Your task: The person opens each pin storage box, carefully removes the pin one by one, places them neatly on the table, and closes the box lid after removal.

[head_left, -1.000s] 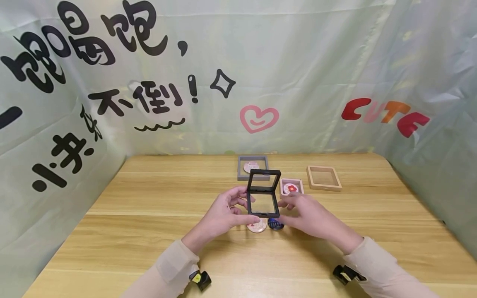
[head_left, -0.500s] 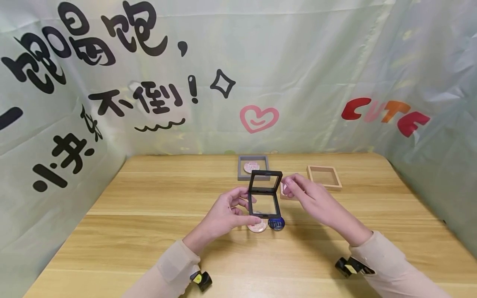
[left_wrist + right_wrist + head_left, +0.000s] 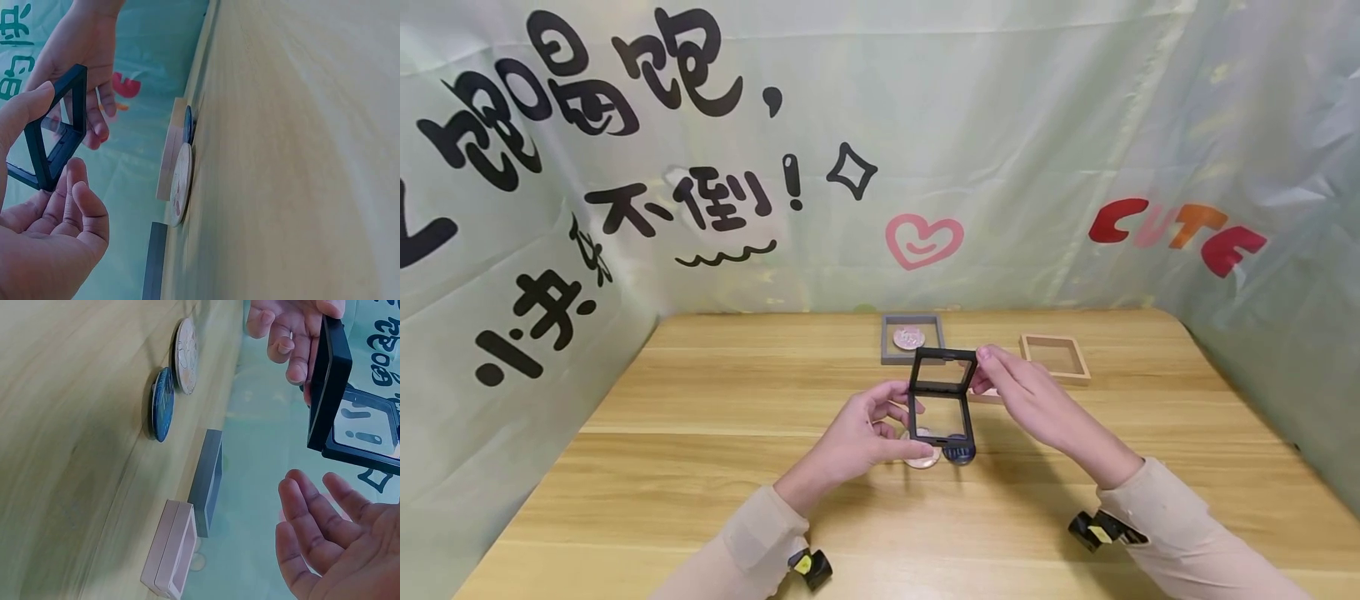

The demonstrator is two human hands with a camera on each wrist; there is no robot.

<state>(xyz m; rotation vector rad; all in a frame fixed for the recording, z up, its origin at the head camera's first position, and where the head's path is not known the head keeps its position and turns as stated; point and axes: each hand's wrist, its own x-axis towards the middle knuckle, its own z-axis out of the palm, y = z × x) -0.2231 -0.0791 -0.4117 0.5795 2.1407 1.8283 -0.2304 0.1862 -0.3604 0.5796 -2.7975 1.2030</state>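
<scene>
My left hand [image 3: 865, 429] grips a black hinged display frame [image 3: 913, 421] by its left side, thumb at the near edge. The frame is raised above the table, its clear-windowed lid tilted up and back. My right hand [image 3: 1030, 400] is at the lid's upper right corner, thumb tip right at the edge and fingers extended, as the right wrist view shows. Below the frame lie a pale round badge [image 3: 186, 356] and a dark blue round badge [image 3: 162, 405] on the wooden table.
At the back stands a grey frame [image 3: 912, 319] with a pink badge [image 3: 909, 337] in it. A pink frame [image 3: 170, 550] is mostly hidden behind my right hand in the head view. Farther right lies a light brown frame [image 3: 1055, 340]. A printed cloth [image 3: 1000, 125] hangs behind the table.
My right hand has moved from the black frame's lower right side up to its lid corner, covering the pink frame. The black frame, held in my left hand, has shifted slightly right.
</scene>
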